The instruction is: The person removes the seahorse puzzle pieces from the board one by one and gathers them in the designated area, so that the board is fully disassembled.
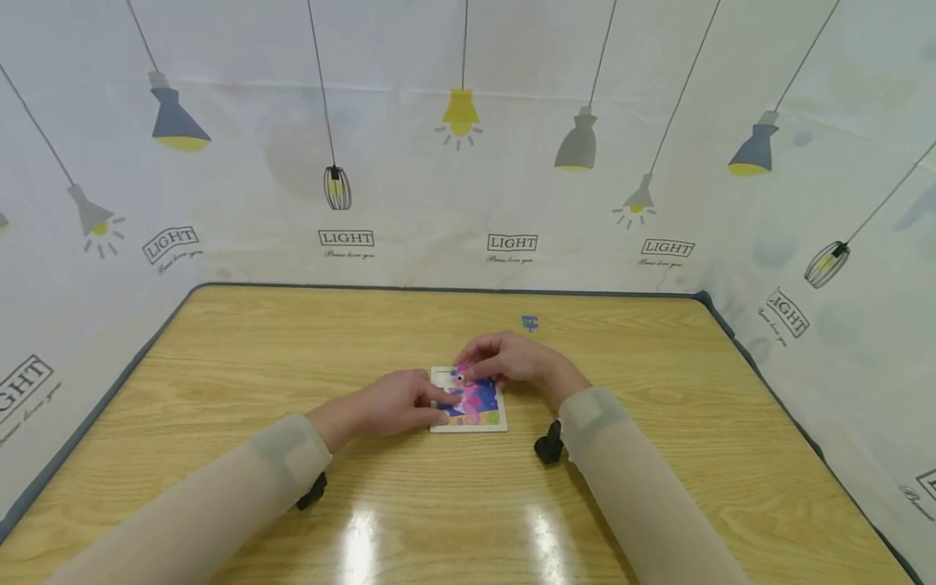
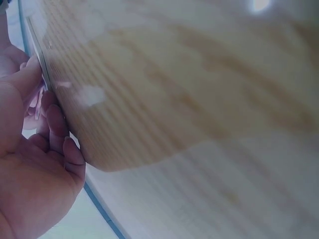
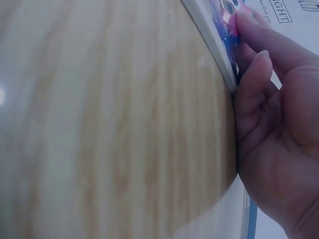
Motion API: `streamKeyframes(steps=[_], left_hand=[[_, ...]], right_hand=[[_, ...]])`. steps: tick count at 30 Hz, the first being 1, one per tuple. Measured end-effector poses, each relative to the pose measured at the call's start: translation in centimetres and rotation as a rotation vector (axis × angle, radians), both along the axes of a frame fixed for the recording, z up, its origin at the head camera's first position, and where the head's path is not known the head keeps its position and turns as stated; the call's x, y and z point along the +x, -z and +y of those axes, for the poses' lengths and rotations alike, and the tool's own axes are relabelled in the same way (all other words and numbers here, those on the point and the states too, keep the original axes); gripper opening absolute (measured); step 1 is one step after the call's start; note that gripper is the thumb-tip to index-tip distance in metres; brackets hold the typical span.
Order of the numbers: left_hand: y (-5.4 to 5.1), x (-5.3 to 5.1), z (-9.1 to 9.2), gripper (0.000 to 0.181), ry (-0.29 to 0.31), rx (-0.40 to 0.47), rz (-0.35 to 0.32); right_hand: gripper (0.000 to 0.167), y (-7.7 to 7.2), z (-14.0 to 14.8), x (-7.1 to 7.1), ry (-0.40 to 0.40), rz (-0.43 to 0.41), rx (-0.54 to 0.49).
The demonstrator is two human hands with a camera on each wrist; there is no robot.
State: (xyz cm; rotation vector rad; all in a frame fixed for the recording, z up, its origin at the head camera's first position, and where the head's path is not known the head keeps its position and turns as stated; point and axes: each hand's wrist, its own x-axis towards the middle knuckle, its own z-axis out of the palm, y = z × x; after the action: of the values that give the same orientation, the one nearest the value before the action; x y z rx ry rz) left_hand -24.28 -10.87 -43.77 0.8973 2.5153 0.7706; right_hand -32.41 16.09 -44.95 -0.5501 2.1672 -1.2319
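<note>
1 puzzle board (image 1: 468,430), 1 pink pc (image 1: 461,375) in R hand (image 1: 515,357), 1 blue-green pc (image 1: 530,322) apart.
Puzzle board: pale rim, pink-and-blue picture, approx. mid-tabletop (image 1: 292,341), L hand (image 1: 391,404) at its left edge, R hand at its far right. Pink pc (w/ round eye): pinched btwn R thumb & finger, narrow grip, at board's far-left corner, where pale base shows; seated or not, can't tell from where I stand. L hand: index out straight on picture, thumb apart from it at near-left corner, other fingers loosely bent. Blue-green pc: nr tabletop's far edge, right of ctr.
</note>
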Motion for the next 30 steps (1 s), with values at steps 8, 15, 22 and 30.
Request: streamKeyframes(steps=[8, 15, 22, 30], left_hand=[[0.2, -0.2, 0.0, 0.039, 0.001, -0.002, 0.007], [0.0, -0.1, 0.1, 0.039, -0.003, -0.002, -0.001], [-0.1, 0.0, 0.3, 0.038, -0.021, -0.016, -0.01], [2.1, -1.4, -0.4, 0.04, 0.014, 0.023, 0.016]], right_hand=[[0.024, 0.0, -0.2, 0.2, 0.006, 0.038, 0.018], [0.023, 0.0, -0.1, 0.1, 0.047, 0.026, 0.007], [0.021, 0.1, 0.3, 0.2, 0.095, -0.039, -0.088], [0.022, 0.4, 0.5, 0.0, 0.103, -0.047, -0.113]])
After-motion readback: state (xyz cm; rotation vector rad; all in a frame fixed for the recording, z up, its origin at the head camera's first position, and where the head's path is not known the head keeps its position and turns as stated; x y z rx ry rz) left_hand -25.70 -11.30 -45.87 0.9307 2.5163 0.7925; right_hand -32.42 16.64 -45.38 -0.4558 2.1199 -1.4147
